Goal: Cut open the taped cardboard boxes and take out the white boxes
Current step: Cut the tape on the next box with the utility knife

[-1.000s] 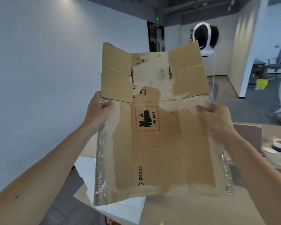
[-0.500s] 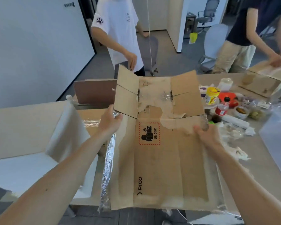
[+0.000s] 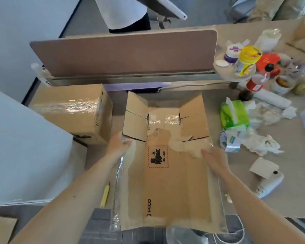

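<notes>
One wide-angle camera, worn on the person's head, looks forward and steeply down over the bench (image 3: pixel 289 206) from its near edge. It sits close: the flattened cardboard box (image 3: pixel 167 187) fills mid-frame, and the divider panel (image 3: pixel 123 51) along the far edge crosses the top.

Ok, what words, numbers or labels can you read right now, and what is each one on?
"UN 3481": red-dashed battery hazard label on the flattened brown cardboard box.
"PICO": printed near that box's near edge.
Too blurred to read: print on the tape-wrapped cardboard box, labels on the yellow-lidded jar and red-labelled bottle.
</notes>
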